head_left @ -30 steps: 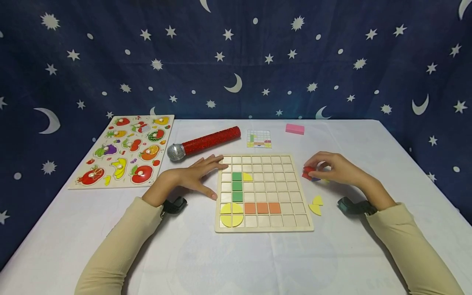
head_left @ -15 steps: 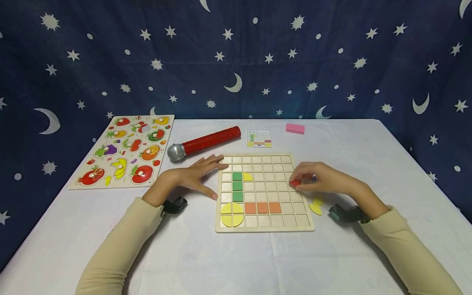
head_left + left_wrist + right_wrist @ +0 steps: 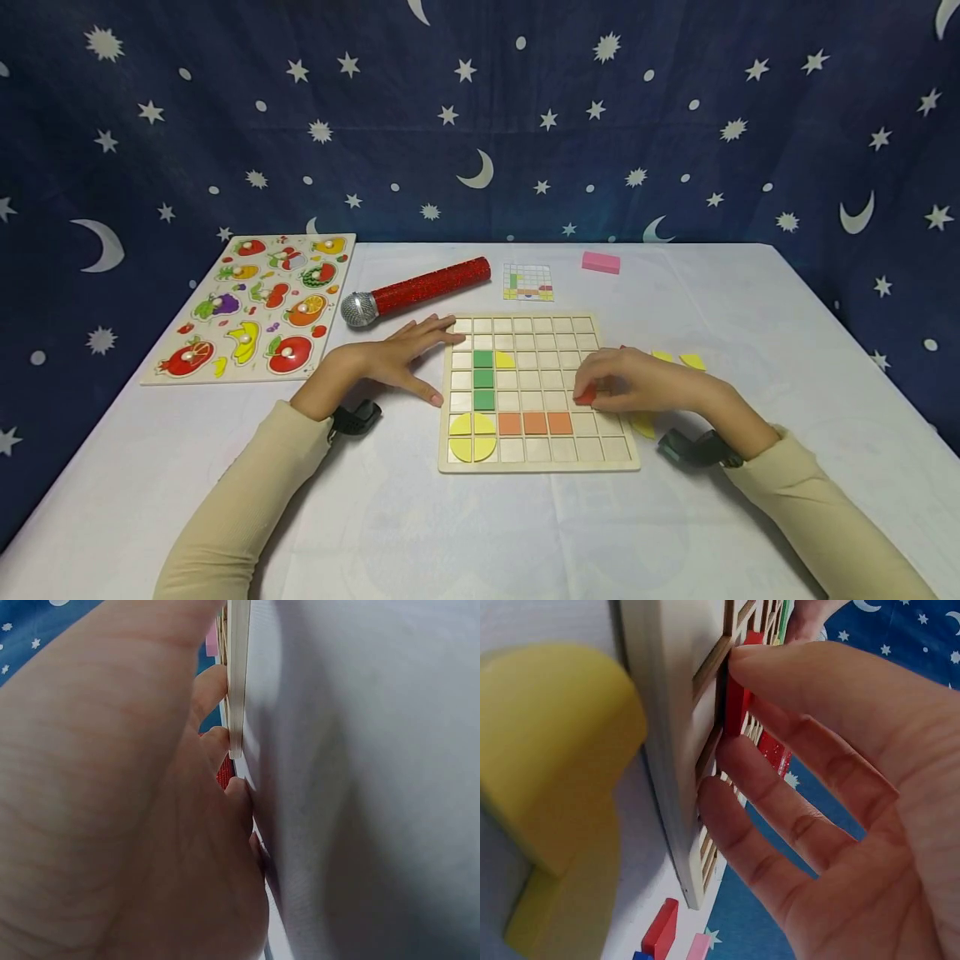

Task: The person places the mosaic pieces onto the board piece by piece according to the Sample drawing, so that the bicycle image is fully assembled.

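A wooden grid board lies in the middle of the table. Green squares, orange squares and yellow quarter-circles sit in its cells. My left hand, fingers spread, rests against the board's left edge; the left wrist view shows fingertips at its side. Over the board's right part, my right hand pinches a red tile between thumb and fingers. In the right wrist view this red tile is tilted on edge at the grid; its full outline is hidden.
Loose yellow pieces lie right of the board, partly behind the right hand. Another red piece lies beyond the board. Behind are a pattern card, a pink block and a red microphone. A fruit puzzle lies left.
My right hand has carried the red tile from the loose pieces leftward and nearer, onto the board's right part. More yellow pieces show behind it. My left hand has stayed put.
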The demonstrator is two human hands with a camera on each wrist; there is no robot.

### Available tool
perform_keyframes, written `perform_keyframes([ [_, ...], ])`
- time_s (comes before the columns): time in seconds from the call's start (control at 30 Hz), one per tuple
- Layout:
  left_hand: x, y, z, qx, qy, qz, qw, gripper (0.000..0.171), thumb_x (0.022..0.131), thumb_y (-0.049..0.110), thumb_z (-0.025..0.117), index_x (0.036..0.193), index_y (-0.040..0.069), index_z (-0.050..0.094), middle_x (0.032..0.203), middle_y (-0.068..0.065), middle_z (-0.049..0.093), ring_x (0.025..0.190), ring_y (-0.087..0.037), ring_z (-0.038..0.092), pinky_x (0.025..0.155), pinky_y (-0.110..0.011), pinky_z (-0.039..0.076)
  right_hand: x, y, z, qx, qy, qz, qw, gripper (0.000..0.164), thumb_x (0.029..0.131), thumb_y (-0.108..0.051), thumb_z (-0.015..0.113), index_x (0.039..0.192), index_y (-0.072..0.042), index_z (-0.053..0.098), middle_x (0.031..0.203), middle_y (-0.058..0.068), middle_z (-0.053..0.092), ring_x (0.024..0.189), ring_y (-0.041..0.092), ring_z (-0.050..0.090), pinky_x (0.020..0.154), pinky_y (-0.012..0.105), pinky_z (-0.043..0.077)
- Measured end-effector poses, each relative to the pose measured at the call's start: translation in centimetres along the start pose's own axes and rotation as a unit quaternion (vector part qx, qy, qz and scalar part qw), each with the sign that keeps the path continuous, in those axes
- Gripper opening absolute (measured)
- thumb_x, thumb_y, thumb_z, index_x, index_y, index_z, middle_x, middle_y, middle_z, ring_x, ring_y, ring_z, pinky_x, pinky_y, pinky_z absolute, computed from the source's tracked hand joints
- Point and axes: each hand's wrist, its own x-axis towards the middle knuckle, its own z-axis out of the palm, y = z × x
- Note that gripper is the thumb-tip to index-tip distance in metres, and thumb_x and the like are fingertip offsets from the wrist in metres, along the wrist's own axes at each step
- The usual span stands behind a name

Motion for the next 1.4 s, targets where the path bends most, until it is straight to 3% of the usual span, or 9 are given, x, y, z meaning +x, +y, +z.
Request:
perform_keyframes([
  [0.17, -0.1, 0.1, 0.0, 0.001, 0.0, -0.001, 1.0, 0.094, 0.077, 0.04, 0.081, 0.152, 0.017, 0.03, 0.164, -0.009, 0.003, 0.15, -0.033, -0.006, 0.12, -0.052, -0.005, 0.0, -0.3, 0.1, 0.018, -0.018, 0.014, 1.0, 0.019, 0.087, -0.006, 0.071, 0.102, -0.018, 0.072, 0.101, -0.009, 0.065, 0.093, 0.011, 0.054, 0.081, 0.026, 0.048],
  [0.33, -0.1, 0.1, 0.0, 0.001, 0.001, -0.001, 1.0, 0.094, 0.077, 0.039, 0.081, 0.152, 0.017, 0.031, 0.164, -0.01, 0.002, 0.15, -0.033, -0.006, 0.12, -0.052, -0.005, -0.2, -0.3, -0.1, 0.012, -0.021, 0.038, 0.999, 0.016, 0.088, -0.012, 0.072, 0.103, -0.019, 0.072, 0.099, -0.01, 0.061, 0.089, 0.014, 0.054, 0.075, 0.025, 0.047],
  [0.8, -0.1, 0.2, 0.0, 0.002, -0.002, -0.004, 1.0, 0.095, 0.077, 0.04, 0.081, 0.153, 0.018, 0.03, 0.164, -0.009, 0.002, 0.15, -0.032, -0.006, 0.12, -0.052, -0.005, 0.1, -0.2, 0.2, 0.002, -0.004, 0.013, 1.0, 0.013, 0.088, -0.01, 0.072, 0.099, -0.016, 0.071, 0.093, -0.008, 0.062, 0.083, 0.013, 0.053, 0.072, 0.024, 0.047],
  [1.13, -0.1, 0.1, 0.0, 0.001, -0.002, -0.005, 1.0, 0.095, 0.076, 0.041, 0.081, 0.153, 0.019, 0.03, 0.164, -0.008, 0.001, 0.15, -0.033, -0.007, 0.12, -0.052, -0.005, -0.3, 0.1, -0.4, 0.023, -0.018, 0.05, 0.998, 0.013, 0.091, -0.016, 0.07, 0.104, -0.019, 0.072, 0.098, -0.012, 0.063, 0.087, 0.007, 0.057, 0.082, 0.027, 0.051],
  [1.4, -0.1, 0.1, 0.0, 0.003, 0.0, -0.005, 1.0, 0.095, 0.076, 0.041, 0.081, 0.153, 0.019, 0.03, 0.164, -0.008, 0.002, 0.15, -0.033, -0.006, 0.12, -0.054, -0.005, -1.1, 0.9, -1.4, 0.022, 0.017, 0.051, 0.998, 0.01, 0.09, -0.014, 0.071, 0.099, -0.016, 0.072, 0.096, -0.008, 0.063, 0.083, 0.007, 0.054, 0.074, 0.026, 0.052],
])
